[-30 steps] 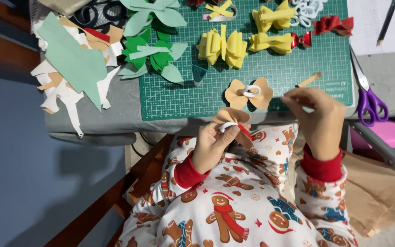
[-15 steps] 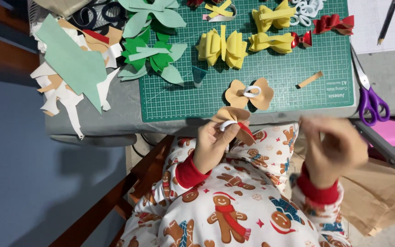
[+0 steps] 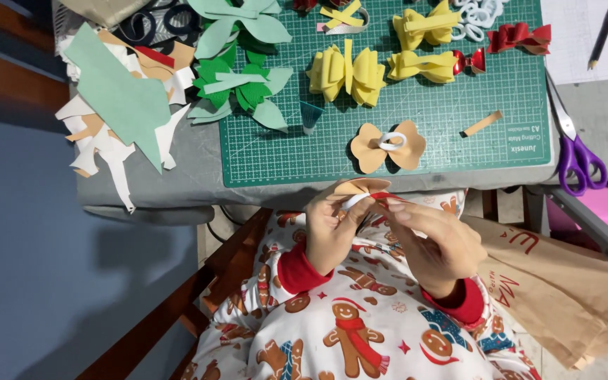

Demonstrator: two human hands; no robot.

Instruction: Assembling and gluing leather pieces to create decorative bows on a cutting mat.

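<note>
Over my lap, just below the table edge, my left hand [image 3: 331,225] pinches a folded tan paper bow piece [image 3: 362,187] with a white band around its middle. My right hand [image 3: 432,239] meets it from the right, fingertips closed on the same piece. A finished tan bow [image 3: 371,148] with a white ring centre lies on the green cutting mat [image 3: 276,151] just above my hands. A small tan paper strip [image 3: 481,124] lies on the mat to the right.
Yellow bows [image 3: 346,72], green bows [image 3: 237,88] and red bows [image 3: 518,35] lie on the mat. Paper scraps [image 3: 117,98] pile at the left. Purple-handled scissors [image 3: 577,151] rest at the right, a pencil [image 3: 603,34] above. A brown paper bag [image 3: 564,288] sits below right.
My right hand drew back from the tan strip on the mat, came down over my lap and joined my left hand on the bow piece. The strip stayed on the mat.
</note>
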